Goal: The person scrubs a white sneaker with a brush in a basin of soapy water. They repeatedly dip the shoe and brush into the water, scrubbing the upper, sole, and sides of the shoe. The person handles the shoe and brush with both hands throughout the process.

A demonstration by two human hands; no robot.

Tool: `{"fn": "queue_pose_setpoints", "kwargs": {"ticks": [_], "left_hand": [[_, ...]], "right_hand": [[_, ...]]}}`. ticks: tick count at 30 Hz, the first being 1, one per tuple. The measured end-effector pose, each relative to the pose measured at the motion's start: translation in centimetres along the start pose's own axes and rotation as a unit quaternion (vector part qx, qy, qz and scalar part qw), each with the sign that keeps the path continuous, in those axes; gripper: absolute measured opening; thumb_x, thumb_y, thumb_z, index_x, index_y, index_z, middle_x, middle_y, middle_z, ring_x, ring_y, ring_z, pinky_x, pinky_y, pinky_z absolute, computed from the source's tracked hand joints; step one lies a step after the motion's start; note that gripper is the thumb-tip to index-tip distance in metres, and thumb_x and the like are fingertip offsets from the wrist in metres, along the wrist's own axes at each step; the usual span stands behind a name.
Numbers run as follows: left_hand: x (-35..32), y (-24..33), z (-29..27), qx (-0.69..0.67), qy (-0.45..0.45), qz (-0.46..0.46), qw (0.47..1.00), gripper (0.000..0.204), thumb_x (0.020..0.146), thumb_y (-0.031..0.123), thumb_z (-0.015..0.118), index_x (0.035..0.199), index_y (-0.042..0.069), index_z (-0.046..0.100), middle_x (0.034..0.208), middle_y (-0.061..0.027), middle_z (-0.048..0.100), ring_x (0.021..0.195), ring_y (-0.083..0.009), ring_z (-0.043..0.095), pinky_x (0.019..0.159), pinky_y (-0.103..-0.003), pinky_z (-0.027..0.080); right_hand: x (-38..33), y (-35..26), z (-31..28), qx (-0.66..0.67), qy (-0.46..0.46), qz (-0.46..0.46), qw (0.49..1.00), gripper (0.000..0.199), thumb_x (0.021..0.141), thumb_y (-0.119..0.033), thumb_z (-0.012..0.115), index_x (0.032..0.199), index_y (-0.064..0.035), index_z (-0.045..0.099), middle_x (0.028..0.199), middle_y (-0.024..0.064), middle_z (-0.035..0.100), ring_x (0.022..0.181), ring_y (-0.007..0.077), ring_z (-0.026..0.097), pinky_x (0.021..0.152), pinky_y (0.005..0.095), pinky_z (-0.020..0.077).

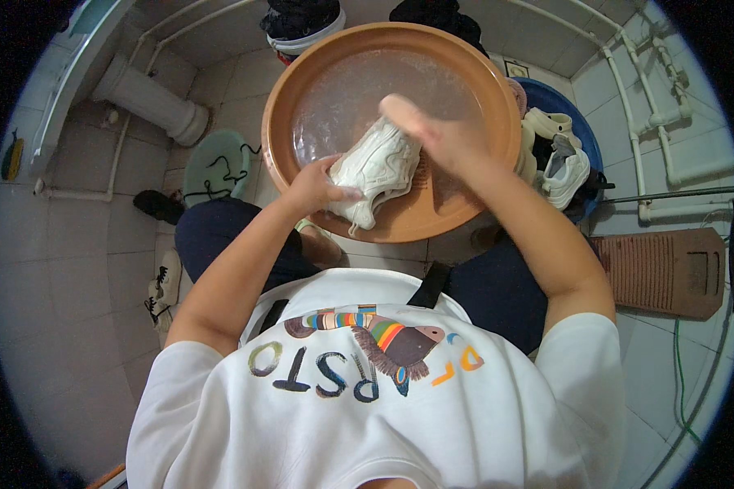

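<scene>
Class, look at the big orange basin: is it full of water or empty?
Neither: the orange basin holds shallow, cloudy water; its inner wall shows bare above it, below the white shoe.

place: home bathroom or wash area, used for hand washing
floor: pale square tiles (81, 269), walls tiled likewise
fixture: white pedestal (151, 102) of a washbasin seen upper left
plumbing: white pipes (656, 122) run exposed along the right wall
wash gear: brown basin (302, 73) with water, blue basin (559, 102) with shoes, ribbed washboard (665, 273) laid on floor
</scene>
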State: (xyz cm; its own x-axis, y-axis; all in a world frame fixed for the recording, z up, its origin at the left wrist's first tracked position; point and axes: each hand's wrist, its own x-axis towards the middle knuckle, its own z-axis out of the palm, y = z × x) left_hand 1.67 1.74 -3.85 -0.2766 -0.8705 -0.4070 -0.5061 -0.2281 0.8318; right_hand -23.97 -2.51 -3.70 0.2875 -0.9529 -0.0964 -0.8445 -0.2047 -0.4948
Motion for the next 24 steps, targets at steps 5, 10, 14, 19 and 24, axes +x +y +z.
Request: {"fn": "queue_pose_setpoints", "kwargs": {"ticks": [5, 10, 14, 19, 24], "left_hand": [[0.1, -1.5, -0.5, -0.001, -0.007, 0.031, 0.999, 0.085, 0.054, 0.023, 0.084, 0.123, -0.006, 0.043, 0.110, -0.0143, 0.058, 0.100, -0.0198, 0.056, 0.088, -0.029, 0.043], [-0.1, 1.0, -0.5, 0.027, -0.031, 0.006, 0.999, 0.093, 0.051, 0.024, 0.085, 0.127, -0.004, 0.039, 0.117, -0.0156, 0.054, 0.103, -0.0224, 0.054, 0.092, -0.030, 0.040], [1.2, 3.7, -1.5, 0.222, -0.068, 0.050, 0.971, 0.108, 0.046, 0.025, 0.087, 0.134, 0.002, 0.029, 0.119, -0.0226, 0.050, 0.109, -0.0289, 0.051, 0.095, -0.036, 0.039], [5.5, 7.6, 3.4, 0.333, 0.042, -0.023, 0.942, 0.093, 0.052, 0.037, 0.082, 0.125, 0.000, 0.039, 0.114, -0.0226, 0.055, 0.104, -0.0309, 0.055, 0.091, -0.036, 0.041], [7.0, 5.9, 2.5, 0.293, 0.099, -0.032, 0.951, 0.059, 0.057, 0.027, 0.077, 0.106, 0.002, 0.057, 0.102, -0.0172, 0.061, 0.095, -0.0286, 0.060, 0.082, -0.036, 0.045]], "right_hand": [[-2.4, -4.7, 0.1, -0.014, -0.086, -0.035, 0.996, 0.039, 0.086, -0.050, 0.041, 0.118, -0.0309, 0.054, 0.102, 0.0177, 0.060, 0.093, 0.0334, 0.058, 0.081, 0.0408, 0.0456], [1.2, 1.9, -0.3, 0.110, 0.005, 0.073, 0.991, 0.045, 0.087, -0.040, 0.044, 0.120, -0.0110, 0.053, 0.111, 0.0196, 0.056, 0.101, 0.0348, 0.056, 0.088, 0.0380, 0.0420], [1.2, 2.0, 0.7, 0.104, 0.050, 0.058, 0.992, 0.043, 0.086, -0.037, 0.047, 0.120, -0.0114, 0.052, 0.110, 0.0206, 0.057, 0.099, 0.0356, 0.056, 0.087, 0.0388, 0.0425], [0.4, 1.2, 0.2, 0.128, 0.014, 0.041, 0.991, 0.041, 0.087, -0.035, 0.046, 0.121, -0.0131, 0.051, 0.106, 0.0199, 0.058, 0.097, 0.0366, 0.056, 0.085, 0.0402, 0.0435], [-1.6, -2.1, -1.1, 0.084, -0.041, 0.006, 0.996, 0.045, 0.085, -0.042, 0.047, 0.122, -0.0171, 0.051, 0.111, 0.0182, 0.056, 0.099, 0.0392, 0.054, 0.086, 0.0459, 0.0416]]}}
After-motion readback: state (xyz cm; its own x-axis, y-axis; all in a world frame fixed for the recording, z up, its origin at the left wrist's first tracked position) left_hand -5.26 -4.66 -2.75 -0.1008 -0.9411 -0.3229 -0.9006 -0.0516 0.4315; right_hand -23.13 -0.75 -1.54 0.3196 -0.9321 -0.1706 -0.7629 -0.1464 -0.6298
